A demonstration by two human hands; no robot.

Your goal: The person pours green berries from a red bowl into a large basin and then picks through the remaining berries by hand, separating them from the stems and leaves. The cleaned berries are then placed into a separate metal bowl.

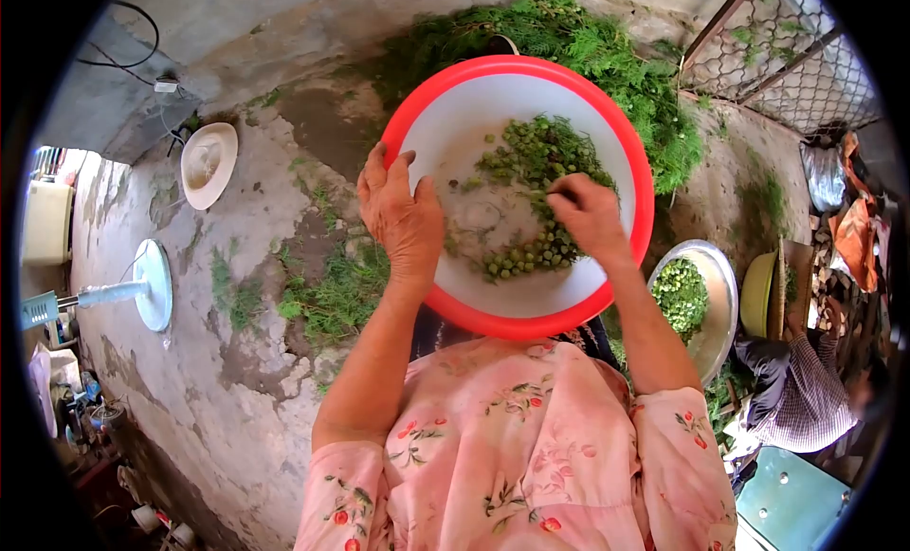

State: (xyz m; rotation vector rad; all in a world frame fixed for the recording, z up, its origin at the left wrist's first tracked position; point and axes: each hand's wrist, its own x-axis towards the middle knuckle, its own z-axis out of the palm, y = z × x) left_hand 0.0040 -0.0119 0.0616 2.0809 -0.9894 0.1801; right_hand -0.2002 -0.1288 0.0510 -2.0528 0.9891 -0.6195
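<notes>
A white basin (531,314) with a red rim is in front of my body and holds small round green seed cones (517,262) with bits of leafy sprig. My left hand (403,219) lies over the basin's left rim, its fingers apart and dirt on the fingertips. Inside the basin on the right, my right hand (588,214) is closed in a pinch above the cones. Its fingertips meet at a small green sprig, partly hidden by the hand.
Feathery green branches (654,96) are heaped behind the basin. A metal bowl (725,276) of green pieces stands at right, near a seated person (806,390). A straw hat (209,165) and a pale blue fan (152,285) are on the left.
</notes>
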